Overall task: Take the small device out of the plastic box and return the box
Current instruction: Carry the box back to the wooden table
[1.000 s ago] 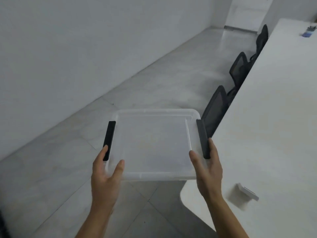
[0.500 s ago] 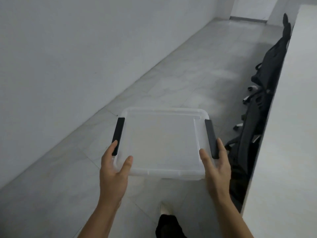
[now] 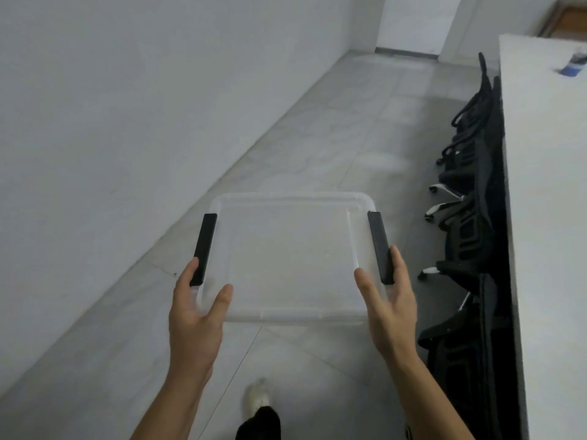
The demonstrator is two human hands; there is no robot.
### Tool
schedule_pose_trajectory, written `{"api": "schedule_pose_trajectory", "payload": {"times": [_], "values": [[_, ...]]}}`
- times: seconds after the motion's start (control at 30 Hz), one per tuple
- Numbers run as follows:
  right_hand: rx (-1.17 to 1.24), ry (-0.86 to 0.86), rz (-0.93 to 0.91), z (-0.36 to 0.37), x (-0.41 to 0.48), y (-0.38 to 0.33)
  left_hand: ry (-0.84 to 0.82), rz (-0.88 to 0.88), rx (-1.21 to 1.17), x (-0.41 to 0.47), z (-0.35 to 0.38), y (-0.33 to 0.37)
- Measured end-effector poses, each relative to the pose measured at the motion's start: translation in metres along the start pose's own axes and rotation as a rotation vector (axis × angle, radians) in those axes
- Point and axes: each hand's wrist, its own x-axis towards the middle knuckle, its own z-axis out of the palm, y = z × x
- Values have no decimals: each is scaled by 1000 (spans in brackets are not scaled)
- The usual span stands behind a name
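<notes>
Both hands, left hand (image 3: pixel 193 315) & right hand (image 3: pixel 389 309), hold the plastic box (image 3: pixel 290 258) level by its near corners, black latches (image 3: pixel 203 249) on either side.

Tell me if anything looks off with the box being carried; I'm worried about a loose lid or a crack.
Nothing stands out. The clear plastic box is held level between the left hand and right hand, lid seated flat with both black latches down. No crack is visible, though the image is soft.
</notes>
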Motion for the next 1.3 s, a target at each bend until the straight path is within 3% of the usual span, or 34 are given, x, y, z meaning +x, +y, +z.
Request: {"api": "schedule_pose_trajectory", "payload": {"times": [0.3, 0.63, 0.83, 1.1, 1.3], "values": [[-146, 237, 78, 61, 196, 6, -246, 22, -24, 231, 147, 21], [-80, 577, 112, 18, 409, 23, -596, 199, -20, 407, 401, 99], [-30, 604, 122, -4, 582, 54, -599, 205, -10, 503, 551, 128], [-66, 486, 62, -3, 830, 29, -484, 159, -90, 651, 687, 188], [-93, 455, 22, 12, 1013, 47, -433, 161, -152, 770, 813, 196]]}}
